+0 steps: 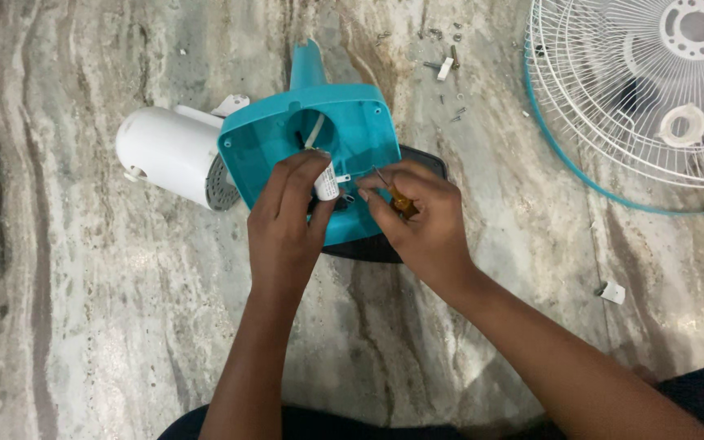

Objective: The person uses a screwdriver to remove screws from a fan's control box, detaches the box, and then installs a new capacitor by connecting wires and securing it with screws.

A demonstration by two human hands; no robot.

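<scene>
1. The marbled stone floor (83, 326) carries everything in front of you.
2. A white wire fan guard (653, 106) with a teal rim lies at the upper right, well apart from both your hands.
3. The teal fan housing (360, 122) sits at the centre with its open side facing up at you. It rests on a dark base (425, 159), and a white motor casing (169, 151) is just beside it on the left.
4. Your left hand (283, 236) reaches into the open housing, its fingers closed around a small white cylinder part (326, 181) near the round hole.
5. Your right hand (421, 220) is curled shut on a screwdriver (397, 198) with an amber handle. Its metal tip points up and left into the housing, just beside the cylinder.
6. Loose screws (450, 49) and small bits lie scattered on the floor beyond the housing. A small white clip (613, 292) lies to the right of your right forearm.
</scene>
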